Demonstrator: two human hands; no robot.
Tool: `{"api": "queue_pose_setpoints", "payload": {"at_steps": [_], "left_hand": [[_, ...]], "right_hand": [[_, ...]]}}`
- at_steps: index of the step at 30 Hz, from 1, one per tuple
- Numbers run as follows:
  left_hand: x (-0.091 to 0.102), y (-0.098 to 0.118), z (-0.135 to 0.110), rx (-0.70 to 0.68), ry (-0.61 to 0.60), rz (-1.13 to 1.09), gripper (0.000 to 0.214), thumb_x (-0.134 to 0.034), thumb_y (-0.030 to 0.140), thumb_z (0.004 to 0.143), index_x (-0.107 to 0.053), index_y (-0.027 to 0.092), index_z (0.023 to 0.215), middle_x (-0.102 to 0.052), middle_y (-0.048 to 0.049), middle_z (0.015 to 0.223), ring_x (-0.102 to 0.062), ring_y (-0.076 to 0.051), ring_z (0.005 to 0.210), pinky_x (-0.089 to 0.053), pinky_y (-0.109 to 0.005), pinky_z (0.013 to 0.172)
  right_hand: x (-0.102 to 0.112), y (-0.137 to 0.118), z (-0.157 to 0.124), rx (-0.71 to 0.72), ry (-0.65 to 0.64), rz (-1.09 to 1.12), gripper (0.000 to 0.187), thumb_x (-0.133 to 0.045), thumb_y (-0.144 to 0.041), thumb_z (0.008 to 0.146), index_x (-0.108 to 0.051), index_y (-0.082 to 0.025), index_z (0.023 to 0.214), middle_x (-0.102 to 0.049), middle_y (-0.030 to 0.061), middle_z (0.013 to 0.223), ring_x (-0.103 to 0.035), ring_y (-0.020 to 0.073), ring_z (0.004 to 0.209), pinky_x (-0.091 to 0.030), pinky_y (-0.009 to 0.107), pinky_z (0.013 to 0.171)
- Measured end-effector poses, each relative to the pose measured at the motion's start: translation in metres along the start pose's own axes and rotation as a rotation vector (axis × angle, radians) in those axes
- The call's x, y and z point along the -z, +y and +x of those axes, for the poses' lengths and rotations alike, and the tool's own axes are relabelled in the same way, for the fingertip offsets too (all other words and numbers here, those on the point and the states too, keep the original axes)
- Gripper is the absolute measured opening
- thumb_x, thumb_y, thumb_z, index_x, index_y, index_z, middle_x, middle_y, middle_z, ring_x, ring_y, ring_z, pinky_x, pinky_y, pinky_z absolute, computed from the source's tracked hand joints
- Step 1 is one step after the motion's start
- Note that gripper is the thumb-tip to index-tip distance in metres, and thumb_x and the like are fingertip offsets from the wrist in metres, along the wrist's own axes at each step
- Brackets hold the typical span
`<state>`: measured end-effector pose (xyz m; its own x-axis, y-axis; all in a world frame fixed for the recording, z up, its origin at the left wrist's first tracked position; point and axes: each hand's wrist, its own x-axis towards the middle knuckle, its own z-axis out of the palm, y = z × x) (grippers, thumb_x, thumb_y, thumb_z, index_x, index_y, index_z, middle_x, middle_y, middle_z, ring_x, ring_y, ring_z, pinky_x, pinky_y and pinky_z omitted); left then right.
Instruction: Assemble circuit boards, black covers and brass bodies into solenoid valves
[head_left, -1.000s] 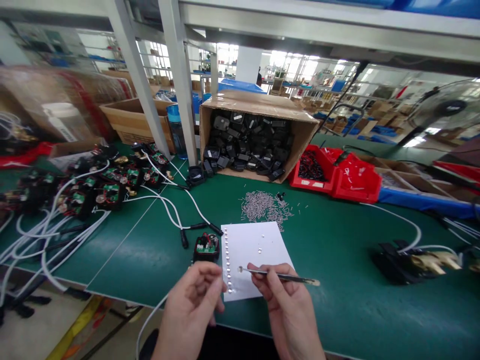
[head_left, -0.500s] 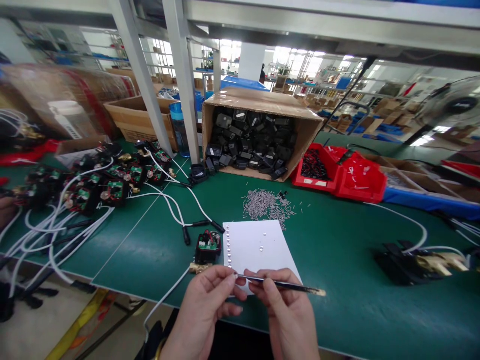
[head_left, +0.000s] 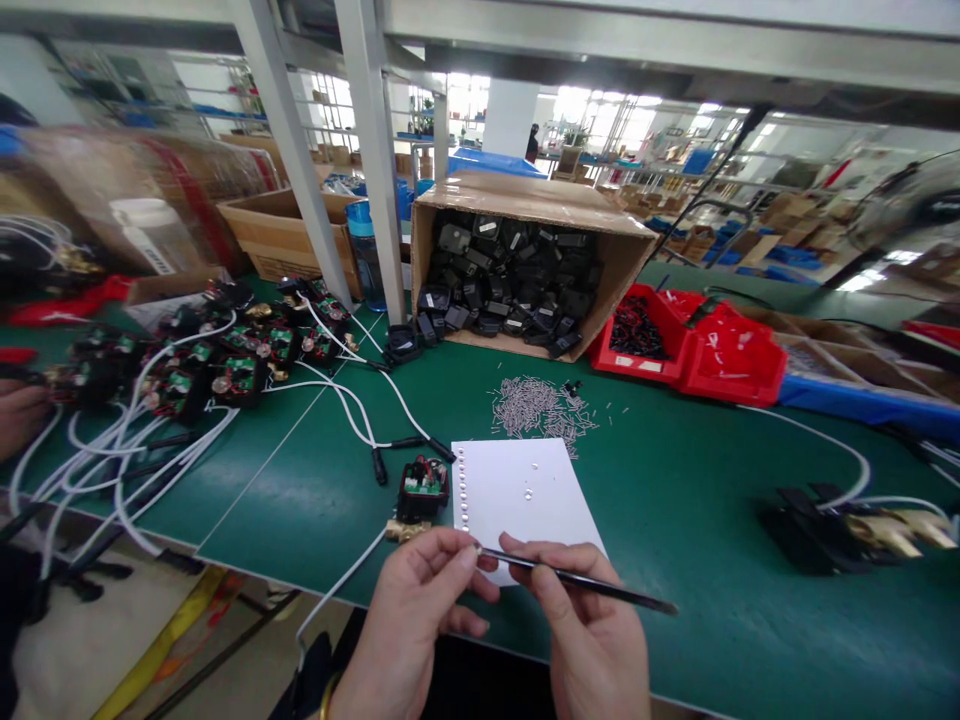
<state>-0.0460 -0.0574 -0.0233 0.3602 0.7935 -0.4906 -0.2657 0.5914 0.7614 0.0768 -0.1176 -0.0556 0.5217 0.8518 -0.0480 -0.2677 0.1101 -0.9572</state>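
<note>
My right hand (head_left: 592,620) is closed around a thin black pointed tool (head_left: 619,590). The tool's far end sticks out to the right, and its narrow tip points left to the fingers of my left hand (head_left: 424,610). Left thumb and forefinger are pinched together at that tip; a tiny pale thing shows there, too small to name. Under both hands lies a white punched sheet (head_left: 517,480) with a few small clear pieces (head_left: 528,494) on it. Left of the sheet sits an open black housing with a green circuit board (head_left: 424,480), on a brass fitting (head_left: 405,529) with a white cable.
Small metal pins (head_left: 529,405) lie heaped behind the sheet. A tipped carton (head_left: 630,260) holds black housings; red bins (head_left: 731,360) stand right of it. Several wired assemblies (head_left: 240,375) crowd the left, near another person's hand (head_left: 21,415). A black-and-brass assembly (head_left: 817,530) lies right.
The view has shifted slightly, so the scene sits a little further right. The black tool has turned a little in my right hand; both hands keep their grip.
</note>
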Motion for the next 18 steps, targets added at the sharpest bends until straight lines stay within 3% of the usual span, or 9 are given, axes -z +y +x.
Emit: {"api": "queue_pose_setpoints", "payload": {"at_steps": [7,10,12,14,16,18], "left_hand": [[0.002,-0.002,0.002,-0.017,-0.032,0.045,0.024,-0.070,0.033,0.068,-0.060,0.013,0.076,-0.063,-0.0032,0.071,-0.058,-0.012,0.059,-0.044,-0.017,0.045],[0.006,-0.008,0.003,-0.067,-0.040,0.129,0.028,-0.063,0.037,0.074,-0.060,0.013,0.088,-0.059,-0.0004,0.065,-0.052,-0.008,0.047,-0.034,-0.014,0.037],[0.014,-0.009,0.003,-0.173,0.004,0.221,0.036,-0.058,0.039,0.078,-0.055,0.015,0.105,-0.053,0.0027,0.064,-0.045,-0.006,0.041,-0.029,-0.015,0.035],[0.027,-0.004,0.005,-0.376,0.135,0.316,0.044,-0.055,0.040,0.080,-0.044,0.019,0.118,-0.049,0.0040,0.068,-0.046,-0.007,0.047,-0.036,-0.017,0.042],[0.043,0.007,0.011,-0.568,0.299,0.455,0.050,-0.056,0.039,0.079,-0.037,0.021,0.122,-0.047,0.0028,0.077,-0.050,-0.011,0.062,-0.044,-0.021,0.057],[0.057,0.023,0.022,-0.605,0.317,0.671,0.050,-0.056,0.040,0.078,-0.040,0.020,0.121,-0.048,0.0001,0.085,-0.051,-0.014,0.073,-0.045,-0.025,0.066]], "right_hand": [[-0.010,-0.008,-0.003,-0.019,0.040,0.030,0.015,-0.069,-0.034,0.076,-0.059,-0.022,0.077,-0.069,0.0029,0.086,-0.063,0.0209,0.095,-0.050,0.028,0.081],[-0.012,-0.007,-0.003,0.017,0.039,0.037,0.014,-0.070,-0.033,0.075,-0.060,-0.022,0.074,-0.069,0.0017,0.081,-0.063,0.0208,0.097,-0.050,0.026,0.083],[-0.008,-0.005,-0.002,0.032,0.035,0.047,0.013,-0.070,-0.032,0.076,-0.060,-0.022,0.074,-0.070,0.0021,0.080,-0.062,0.0213,0.098,-0.050,0.026,0.084],[-0.001,-0.003,0.002,0.021,0.024,0.049,0.013,-0.070,-0.031,0.076,-0.061,-0.021,0.075,-0.070,0.0043,0.083,-0.062,0.0230,0.099,-0.052,0.027,0.082],[0.007,-0.002,0.006,-0.010,0.025,0.048,0.014,-0.071,-0.031,0.075,-0.062,-0.020,0.075,-0.071,0.0067,0.086,-0.062,0.0250,0.100,-0.054,0.028,0.079],[0.012,-0.003,0.010,-0.053,0.046,0.050,0.017,-0.074,-0.032,0.071,-0.062,-0.019,0.074,-0.071,0.0086,0.087,-0.062,0.0265,0.099,-0.055,0.029,0.078]]}}
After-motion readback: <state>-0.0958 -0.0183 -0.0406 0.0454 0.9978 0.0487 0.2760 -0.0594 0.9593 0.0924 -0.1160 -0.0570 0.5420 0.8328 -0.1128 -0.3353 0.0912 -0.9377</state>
